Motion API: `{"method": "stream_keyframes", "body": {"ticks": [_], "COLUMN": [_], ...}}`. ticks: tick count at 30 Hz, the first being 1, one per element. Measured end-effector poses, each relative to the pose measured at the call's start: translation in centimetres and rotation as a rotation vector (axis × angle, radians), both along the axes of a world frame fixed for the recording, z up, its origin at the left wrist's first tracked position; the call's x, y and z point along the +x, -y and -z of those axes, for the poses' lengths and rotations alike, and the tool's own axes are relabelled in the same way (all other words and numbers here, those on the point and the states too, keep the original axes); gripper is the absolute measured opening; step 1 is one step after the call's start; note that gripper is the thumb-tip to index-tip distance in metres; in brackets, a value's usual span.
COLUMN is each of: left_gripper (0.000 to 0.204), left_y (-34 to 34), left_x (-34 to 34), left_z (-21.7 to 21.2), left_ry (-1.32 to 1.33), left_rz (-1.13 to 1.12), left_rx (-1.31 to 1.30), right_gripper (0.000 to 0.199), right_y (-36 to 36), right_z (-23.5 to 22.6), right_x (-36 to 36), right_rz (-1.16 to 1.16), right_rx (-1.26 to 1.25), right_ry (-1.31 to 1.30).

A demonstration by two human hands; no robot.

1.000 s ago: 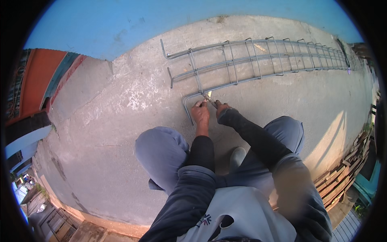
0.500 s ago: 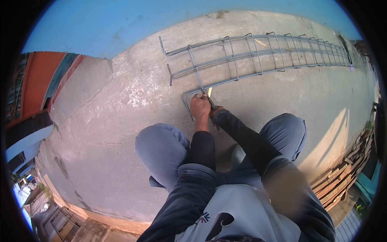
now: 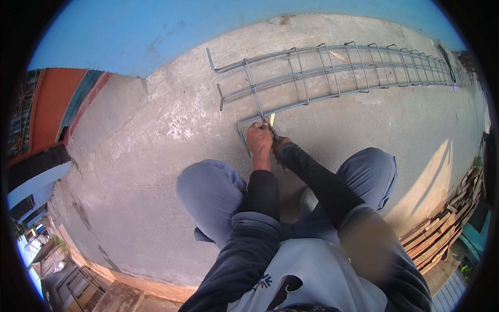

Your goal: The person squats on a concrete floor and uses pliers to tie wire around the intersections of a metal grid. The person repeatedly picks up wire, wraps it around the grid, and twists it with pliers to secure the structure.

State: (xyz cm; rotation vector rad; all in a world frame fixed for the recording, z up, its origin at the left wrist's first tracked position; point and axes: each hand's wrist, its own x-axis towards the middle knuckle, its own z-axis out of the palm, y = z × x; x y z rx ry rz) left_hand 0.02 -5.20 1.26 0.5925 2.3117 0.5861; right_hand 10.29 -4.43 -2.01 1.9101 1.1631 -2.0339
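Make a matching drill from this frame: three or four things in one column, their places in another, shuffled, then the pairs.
Things:
1. rebar cage
2. left hand
3. stacked timber
4. blue wall

Places:
A. right edge of the view, beside the concrete
B. lying along the concrete floor, stretching off to the right
C. top of the view, beyond the concrete
D. on the near end of the cage, by the bent bar

Pairs: 1-B, 2-D, 3-A, 4-C

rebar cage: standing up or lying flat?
Lying flat. The rebar cage stretches lengthwise along the concrete floor, long bars near level, with the left hand gripping its near end.
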Motion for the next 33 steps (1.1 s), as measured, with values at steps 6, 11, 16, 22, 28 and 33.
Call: {"method": "stream_keyframes", "body": {"ticks": [6, 11, 16, 22, 28, 33], "left_gripper": [0.03, 0.031, 0.032, 0.035, 0.046, 0.038], "left_y": [-1.9, -2.1, -3.5, -2.4, -0.7, -3.1], "left_x": [1.3, 0.4, -0.2, -0.5, -2.7, 0.6], "left_z": [-1.1, -2.3, -2.8, -0.4, 4.6, 0.6], "left_ry": [-0.059, -0.166, -0.136, 0.035, 0.128, 0.47], "left_rz": [0.089, 0.232, 0.323, 0.26, -0.04, -0.041], "left_rx": [0.02, -0.076, -0.176, -0.014, 0.084, -0.117], "right_gripper": [0.025, 0.025, 0.026, 0.026, 0.022, 0.023], "right_y": [0.9, 2.4, 2.3, 0.3, -2.2, -2.9], "right_z": [8.0, 2.8, 0.2, -0.6, -0.7, 1.4], "right_x": [2.5, 1.0, 1.2, 1.5, 1.6, 4.3], "right_rz": [-0.204, 0.251, 0.469, 0.366, 0.083, 0.049], "right_rx": [0.244, -0.236, -0.455, -0.389, -0.34, -0.408], "right_ry": [-0.221, -0.386, -0.522, -0.388, -0.231, -0.283]}}
